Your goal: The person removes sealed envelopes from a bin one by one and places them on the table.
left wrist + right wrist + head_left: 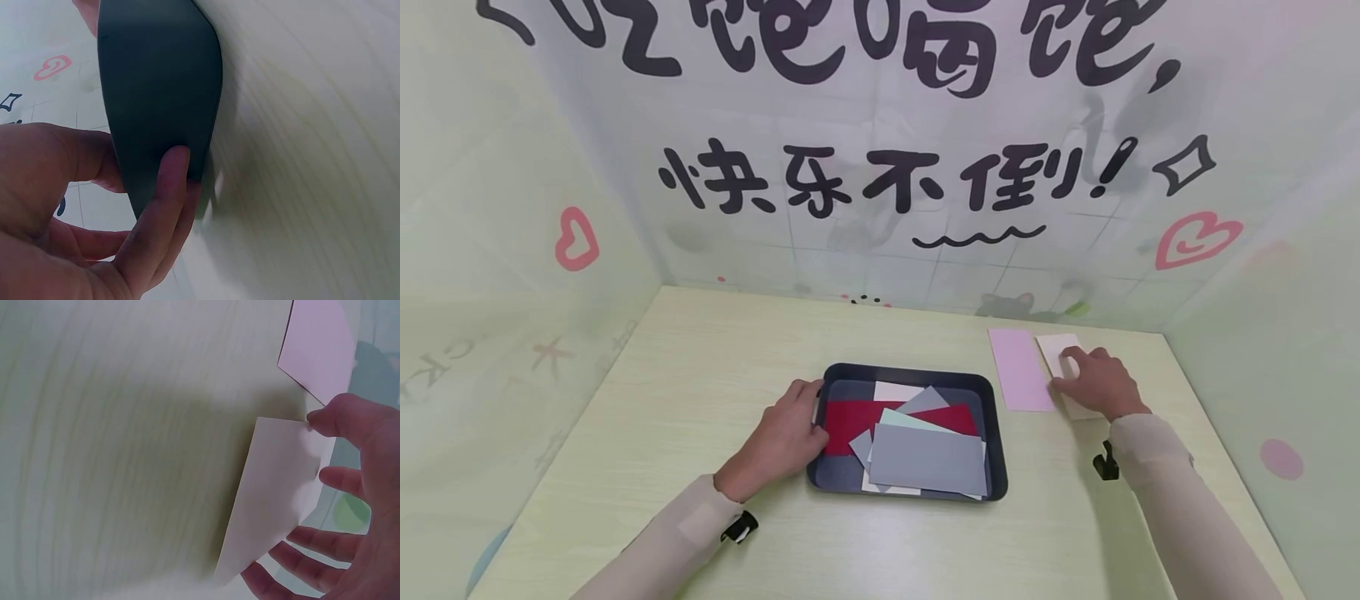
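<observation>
My left hand (786, 425) holds the left side of a dark rectangular tray (1000, 454). In the left wrist view, fingertips press on the outer wall of the tray (162, 81). Inside it overlap several pieces of card: a grey card (928, 458) on top, red card (850, 421), pale green card (906, 419) and white card (895, 390) beneath. At the right, my right hand (1101, 385) grips a white card (1058, 344) by its edges. The right wrist view has the thumb at one edge of this white card (269, 481) and fingers along the opposite one.
Left of the white card in my right hand, a pink card (1021, 371) lies on the pale wooden table (700, 375). Printed curtain walls (880, 108) with lettering and hearts stand behind and at both sides. Dark wrist straps (1107, 461) show at both cuffs.
</observation>
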`<state>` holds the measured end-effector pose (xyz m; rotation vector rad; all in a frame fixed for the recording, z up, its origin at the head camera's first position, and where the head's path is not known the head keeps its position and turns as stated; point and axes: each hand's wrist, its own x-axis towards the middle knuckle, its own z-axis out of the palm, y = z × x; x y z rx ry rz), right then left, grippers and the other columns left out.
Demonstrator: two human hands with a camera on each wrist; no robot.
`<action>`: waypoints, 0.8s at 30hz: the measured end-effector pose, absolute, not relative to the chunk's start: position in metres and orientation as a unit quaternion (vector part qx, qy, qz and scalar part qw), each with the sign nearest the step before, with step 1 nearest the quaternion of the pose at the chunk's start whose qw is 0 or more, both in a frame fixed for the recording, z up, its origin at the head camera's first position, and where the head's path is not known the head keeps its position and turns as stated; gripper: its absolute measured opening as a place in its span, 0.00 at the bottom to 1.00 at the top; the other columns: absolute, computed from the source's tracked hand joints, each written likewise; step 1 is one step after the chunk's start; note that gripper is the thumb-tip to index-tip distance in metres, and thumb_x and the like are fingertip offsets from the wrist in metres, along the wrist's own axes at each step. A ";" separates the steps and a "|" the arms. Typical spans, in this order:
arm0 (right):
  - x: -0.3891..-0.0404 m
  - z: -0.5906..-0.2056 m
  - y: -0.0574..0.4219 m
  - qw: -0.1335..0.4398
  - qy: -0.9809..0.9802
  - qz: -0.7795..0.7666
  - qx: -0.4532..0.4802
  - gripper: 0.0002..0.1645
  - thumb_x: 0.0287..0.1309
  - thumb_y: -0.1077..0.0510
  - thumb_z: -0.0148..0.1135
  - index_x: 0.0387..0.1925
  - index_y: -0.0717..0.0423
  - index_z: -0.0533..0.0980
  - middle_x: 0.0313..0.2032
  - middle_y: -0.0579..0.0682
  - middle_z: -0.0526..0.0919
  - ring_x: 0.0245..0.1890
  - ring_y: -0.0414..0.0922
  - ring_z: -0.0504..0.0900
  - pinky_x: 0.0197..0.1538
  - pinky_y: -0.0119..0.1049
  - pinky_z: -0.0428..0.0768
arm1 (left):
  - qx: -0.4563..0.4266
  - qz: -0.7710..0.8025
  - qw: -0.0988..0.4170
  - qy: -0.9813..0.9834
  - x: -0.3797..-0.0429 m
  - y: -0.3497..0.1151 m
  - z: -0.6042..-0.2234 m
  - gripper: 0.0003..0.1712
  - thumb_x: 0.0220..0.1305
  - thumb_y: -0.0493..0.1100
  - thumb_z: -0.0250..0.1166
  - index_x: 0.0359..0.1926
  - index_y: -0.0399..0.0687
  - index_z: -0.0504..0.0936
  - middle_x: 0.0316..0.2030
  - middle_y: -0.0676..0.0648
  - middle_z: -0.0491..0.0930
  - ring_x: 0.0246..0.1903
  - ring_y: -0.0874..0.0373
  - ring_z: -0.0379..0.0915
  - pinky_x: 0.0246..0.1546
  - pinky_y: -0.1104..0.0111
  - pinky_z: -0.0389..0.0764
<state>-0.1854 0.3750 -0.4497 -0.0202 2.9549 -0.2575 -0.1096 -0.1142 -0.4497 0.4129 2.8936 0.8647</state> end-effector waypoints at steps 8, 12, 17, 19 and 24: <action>-0.186 -0.449 0.371 0.090 0.993 -0.082 0.009 0.37 0.61 0.39 0.58 0.64 0.57 0.67 0.50 0.72 0.70 0.47 0.71 0.72 0.35 0.61 0.75 | 0.134 0.282 0.049 0.949 -0.110 -0.113 -0.449 0.37 0.58 0.36 0.61 0.68 0.31 0.64 0.56 0.39 0.69 0.23 0.62 0.71 0.29 0.70 0.77; -0.188 -0.450 0.369 0.093 0.992 -0.081 0.011 0.38 0.60 0.37 0.58 0.63 0.56 0.68 0.50 0.72 0.70 0.47 0.72 0.72 0.35 0.61 0.75 | 0.132 0.281 0.051 0.949 -0.110 -0.113 -0.449 0.37 0.58 0.36 0.61 0.69 0.31 0.63 0.57 0.39 0.69 0.22 0.63 0.71 0.29 0.70 0.76; -0.188 -0.451 0.366 0.092 0.992 -0.081 0.014 0.39 0.59 0.36 0.58 0.64 0.54 0.68 0.51 0.72 0.69 0.49 0.72 0.70 0.36 0.62 0.75 | 0.131 0.281 0.054 0.949 -0.110 -0.114 -0.449 0.37 0.58 0.36 0.61 0.69 0.31 0.63 0.57 0.39 0.68 0.24 0.61 0.71 0.30 0.70 0.77; -0.188 -0.451 0.365 0.095 0.992 -0.083 0.015 0.40 0.59 0.35 0.58 0.64 0.54 0.68 0.51 0.72 0.69 0.50 0.73 0.70 0.35 0.62 0.75 | 0.131 0.281 0.054 0.949 -0.111 -0.114 -0.449 0.37 0.58 0.36 0.61 0.69 0.31 0.63 0.58 0.39 0.68 0.24 0.61 0.72 0.30 0.69 0.77; -0.187 -0.453 0.363 0.101 0.991 -0.091 0.019 0.40 0.58 0.34 0.58 0.65 0.52 0.68 0.52 0.72 0.68 0.50 0.73 0.69 0.32 0.60 0.74 | 0.130 0.280 0.058 0.949 -0.110 -0.113 -0.448 0.37 0.58 0.36 0.61 0.69 0.31 0.63 0.58 0.39 0.68 0.23 0.61 0.71 0.29 0.70 0.76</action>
